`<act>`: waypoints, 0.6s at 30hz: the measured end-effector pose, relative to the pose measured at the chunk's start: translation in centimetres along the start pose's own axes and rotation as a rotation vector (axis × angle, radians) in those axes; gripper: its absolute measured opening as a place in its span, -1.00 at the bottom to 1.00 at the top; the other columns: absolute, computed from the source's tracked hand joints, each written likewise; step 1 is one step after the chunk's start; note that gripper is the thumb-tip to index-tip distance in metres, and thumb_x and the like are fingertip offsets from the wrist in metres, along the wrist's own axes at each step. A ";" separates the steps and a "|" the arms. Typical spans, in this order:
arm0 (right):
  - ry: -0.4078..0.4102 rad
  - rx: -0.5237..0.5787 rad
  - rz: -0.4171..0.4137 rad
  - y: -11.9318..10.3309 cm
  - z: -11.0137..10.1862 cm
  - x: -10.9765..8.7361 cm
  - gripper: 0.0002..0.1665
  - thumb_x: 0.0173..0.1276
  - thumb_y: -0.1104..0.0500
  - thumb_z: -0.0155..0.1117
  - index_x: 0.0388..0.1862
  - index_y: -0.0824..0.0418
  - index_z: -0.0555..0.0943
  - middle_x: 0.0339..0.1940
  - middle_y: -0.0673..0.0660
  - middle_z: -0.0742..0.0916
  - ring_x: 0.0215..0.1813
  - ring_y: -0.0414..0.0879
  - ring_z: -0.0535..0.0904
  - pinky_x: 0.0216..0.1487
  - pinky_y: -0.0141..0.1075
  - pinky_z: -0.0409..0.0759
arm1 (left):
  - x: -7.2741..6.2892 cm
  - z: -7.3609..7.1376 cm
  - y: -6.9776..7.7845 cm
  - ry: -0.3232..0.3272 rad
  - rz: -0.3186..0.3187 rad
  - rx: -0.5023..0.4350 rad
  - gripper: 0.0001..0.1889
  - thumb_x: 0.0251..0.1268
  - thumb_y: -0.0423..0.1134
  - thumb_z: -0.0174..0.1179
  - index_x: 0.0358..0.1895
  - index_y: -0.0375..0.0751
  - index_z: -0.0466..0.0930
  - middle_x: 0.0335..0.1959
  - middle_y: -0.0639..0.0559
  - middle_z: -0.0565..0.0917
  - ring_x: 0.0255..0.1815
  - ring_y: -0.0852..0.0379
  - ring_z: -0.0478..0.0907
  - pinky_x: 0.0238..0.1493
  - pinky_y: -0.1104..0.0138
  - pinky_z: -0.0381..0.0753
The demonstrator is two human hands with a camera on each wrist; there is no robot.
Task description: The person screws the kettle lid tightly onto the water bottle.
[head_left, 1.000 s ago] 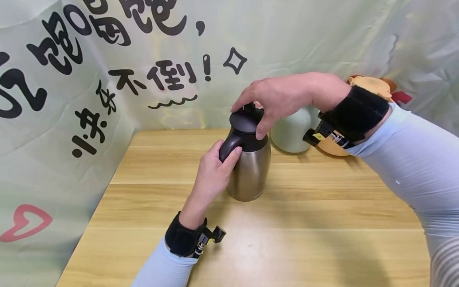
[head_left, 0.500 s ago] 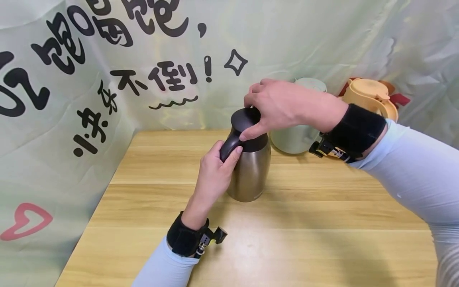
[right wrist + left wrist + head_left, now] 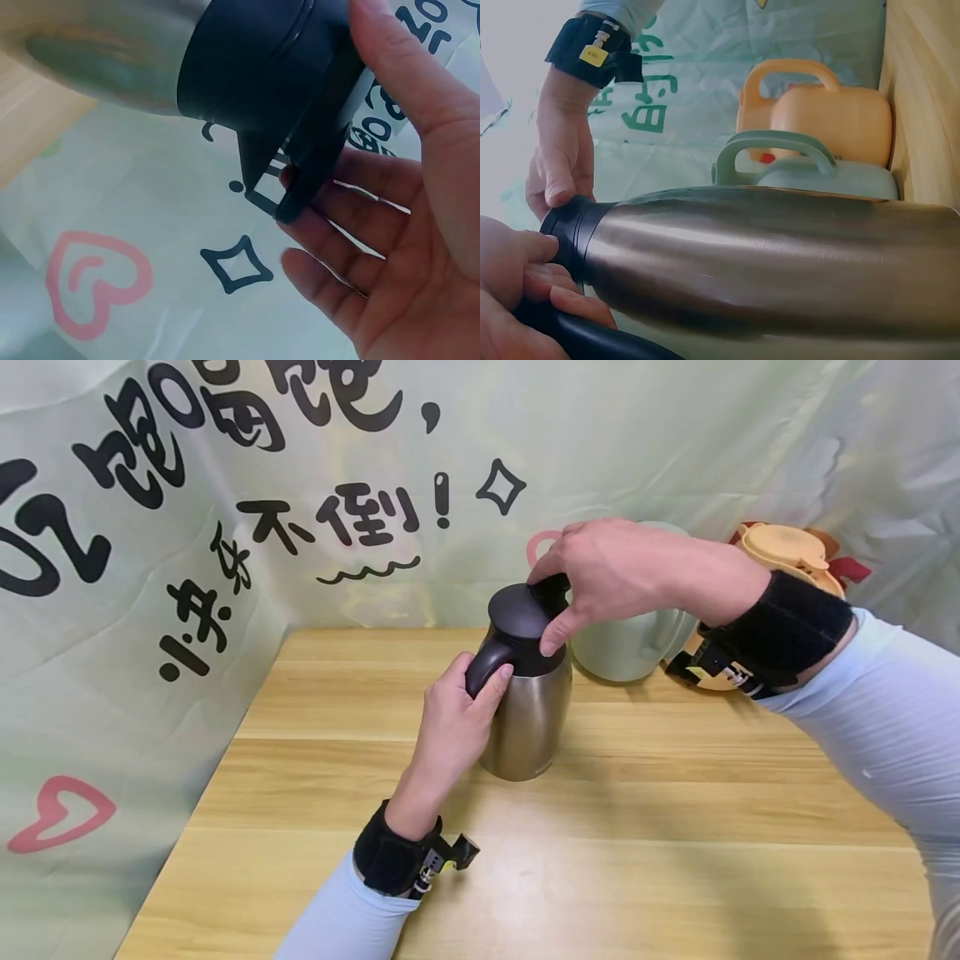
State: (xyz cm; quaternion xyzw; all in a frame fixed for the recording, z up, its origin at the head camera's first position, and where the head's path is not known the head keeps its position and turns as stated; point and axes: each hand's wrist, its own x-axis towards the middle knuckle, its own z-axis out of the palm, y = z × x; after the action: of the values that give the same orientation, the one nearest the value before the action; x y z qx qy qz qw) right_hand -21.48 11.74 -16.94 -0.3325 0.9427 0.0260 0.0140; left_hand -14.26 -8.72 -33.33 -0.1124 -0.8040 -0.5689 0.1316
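A brushed-steel vacuum jug (image 3: pixel 531 718) with a black collar stands upright on the table. My left hand (image 3: pixel 453 718) grips its black handle (image 3: pixel 487 662), thumb along the near side. Over the top, my right hand (image 3: pixel 622 568) holds the black lid (image 3: pixel 516 612): the thumb lies at the near right edge, the fingers at the far side. In the right wrist view the fingertips touch the lid's projecting tip (image 3: pixel 300 191), and a gap shows between this tip and the spout (image 3: pixel 255 150). The jug's steel body (image 3: pixel 780 259) spans the left wrist view.
Behind the jug to the right stand a pale green jug (image 3: pixel 618 647) and an orange jug (image 3: pixel 783 547), the latter partly hidden by my right arm. A printed cloth backdrop (image 3: pixel 420 610) rises behind the wooden table (image 3: pixel 660 893).
My right thumb swung left toward the handle half a second ago and is now back at the lid's right side. The left hand keeps its grip and the jug stays in place.
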 end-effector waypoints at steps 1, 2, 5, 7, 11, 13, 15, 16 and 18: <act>0.016 -0.019 0.013 0.0 0.2 -0.1 -0.01 -0.01 -0.55 0.57 0.19 0.10 0.73 0.01 0.16 0.81 0.09 0.11 0.65 0.15 0.07 0.58 | 0.0 0.1 0.0 0.003 -0.002 0.001 -0.69 0.50 -0.03 0.34 -0.22 -0.21 0.54 -0.52 0.02 0.45 -0.49 0.08 0.41 -0.47 0.30 0.37; 0.038 -0.042 0.022 -0.1 0.4 -0.1 -0.05 0.00 -0.58 0.53 0.10 0.10 0.75 -0.09 0.15 0.81 0.00 0.10 0.66 0.07 0.04 0.59 | 0.0 0.1 0.1 0.005 -0.007 0.001 -0.69 0.50 -0.02 0.33 -0.21 -0.21 0.54 -0.52 0.02 0.45 -0.50 0.07 0.41 -0.48 0.30 0.37; 0.126 -0.108 0.045 -0.5 1.4 -0.1 -0.12 0.04 -0.65 0.42 -0.22 0.12 0.67 -0.38 0.10 0.73 -0.28 0.06 0.63 -0.19 -0.03 0.57 | 0.0 0.2 0.1 0.012 -0.024 0.000 -0.68 0.51 -0.01 0.32 -0.19 -0.21 0.55 -0.52 0.01 0.45 -0.51 0.07 0.41 -0.49 0.30 0.37; 0.180 -0.144 0.070 -0.9 2.1 -0.2 -0.12 0.05 -0.68 0.37 -0.36 0.11 0.55 -0.52 0.07 0.61 -0.43 0.05 0.56 -0.36 -0.06 0.49 | 0.0 0.3 0.2 0.014 -0.036 -0.004 -0.67 0.51 0.01 0.32 -0.17 -0.21 0.55 -0.53 0.01 0.45 -0.51 0.07 0.41 -0.50 0.30 0.37; 0.242 -0.199 0.127 -1.8 2.6 -0.1 -0.06 0.06 -0.71 0.30 -0.34 0.16 0.49 -0.60 0.06 0.48 -0.53 0.10 0.52 -0.52 -0.06 0.43 | -0.1 0.3 0.2 0.016 -0.050 -0.010 -0.66 0.51 0.03 0.31 -0.17 -0.20 0.55 -0.53 0.01 0.44 -0.51 0.07 0.40 -0.50 0.29 0.36; 0.237 -0.212 0.173 -2.4 2.7 -0.1 -0.02 0.09 -0.73 0.25 -0.27 0.19 0.51 -0.57 0.08 0.49 -0.49 0.12 0.53 -0.52 -0.02 0.46 | -0.1 0.3 0.2 0.019 -0.052 -0.009 -0.66 0.51 0.03 0.31 -0.18 -0.20 0.55 -0.53 0.00 0.44 -0.51 0.06 0.41 -0.50 0.28 0.37; 0.228 -0.212 0.235 -3.2 2.9 -0.1 0.01 0.12 -0.75 0.18 -0.28 0.22 0.55 -0.53 0.11 0.51 -0.42 0.14 0.55 -0.49 0.02 0.51 | -0.1 0.4 0.1 0.020 -0.048 -0.006 -0.66 0.51 0.03 0.31 -0.18 -0.21 0.55 -0.52 0.00 0.45 -0.50 0.06 0.41 -0.49 0.28 0.38; 0.221 -0.210 0.268 -3.6 2.9 -0.1 0.02 0.13 -0.76 0.14 -0.31 0.22 0.57 -0.51 0.14 0.52 -0.39 0.16 0.56 -0.47 0.04 0.54 | -0.1 0.4 0.1 0.019 -0.044 -0.005 -0.66 0.51 0.02 0.31 -0.18 -0.21 0.55 -0.52 -0.01 0.45 -0.50 0.05 0.41 -0.49 0.27 0.39; 0.200 -0.201 0.324 -4.2 2.9 -0.2 0.05 0.14 -0.80 0.06 -0.41 0.21 0.61 -0.48 0.19 0.54 -0.35 0.18 0.56 -0.44 0.06 0.59 | -0.1 0.4 0.1 0.018 -0.033 -0.004 -0.66 0.51 0.02 0.31 -0.17 -0.22 0.55 -0.52 -0.01 0.46 -0.50 0.05 0.42 -0.49 0.28 0.39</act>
State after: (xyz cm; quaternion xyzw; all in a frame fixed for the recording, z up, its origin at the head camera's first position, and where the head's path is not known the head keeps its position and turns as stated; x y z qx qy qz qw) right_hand -18.67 8.77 -20.02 -0.1774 0.9731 0.0889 -0.1171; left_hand -14.20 -8.32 -33.39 -0.0942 -0.8036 -0.5734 0.1290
